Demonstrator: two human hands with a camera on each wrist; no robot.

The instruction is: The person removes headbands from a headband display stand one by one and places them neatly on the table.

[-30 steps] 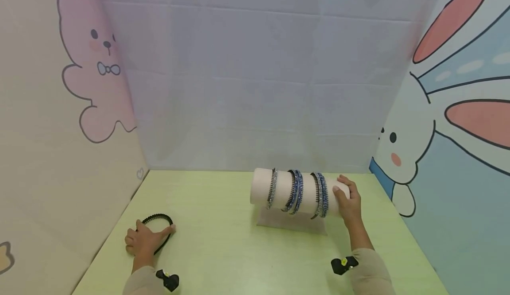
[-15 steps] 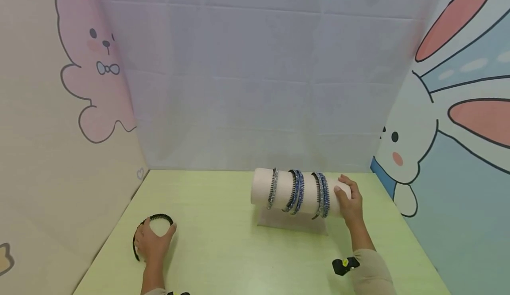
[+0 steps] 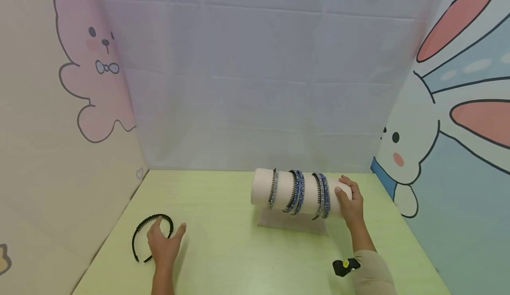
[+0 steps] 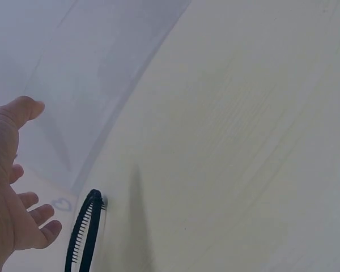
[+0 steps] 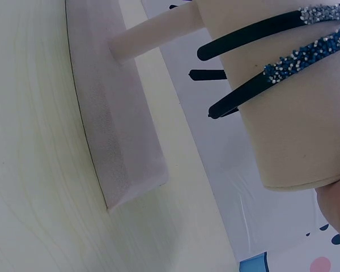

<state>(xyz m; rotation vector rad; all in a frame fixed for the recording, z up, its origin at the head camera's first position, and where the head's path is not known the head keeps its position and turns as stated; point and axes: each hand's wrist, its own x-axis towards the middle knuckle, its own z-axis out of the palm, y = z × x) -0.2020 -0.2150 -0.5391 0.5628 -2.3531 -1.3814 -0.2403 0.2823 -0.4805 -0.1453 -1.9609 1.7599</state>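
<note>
A black headband (image 3: pixel 139 227) with small teeth lies on the table at the left. My left hand (image 3: pixel 164 246) is over its right side, fingers and thumb spread, gripping nothing; whether a finger touches the band I cannot tell. In the left wrist view the headband (image 4: pixel 93 229) appears below the loose fingers. At the right stands a white padded roll (image 3: pixel 308 193) on a flat base (image 3: pixel 292 225). It carries several glittery headbands (image 3: pixel 297 192), silver and blue. My right hand (image 3: pixel 350 204) grips the roll's right end, mostly out of frame in the right wrist view.
The pale green table (image 3: pixel 223 250) meets a white cloth wall (image 3: pixel 255 87) at the back. Side walls with cartoon rabbits, such as the right wall (image 3: pixel 470 188), close off both sides.
My left hand has let go of the black headband and moved right, fingers spreading apart. The headband now lies on the table. My right hand keeps its grip on the roll.
</note>
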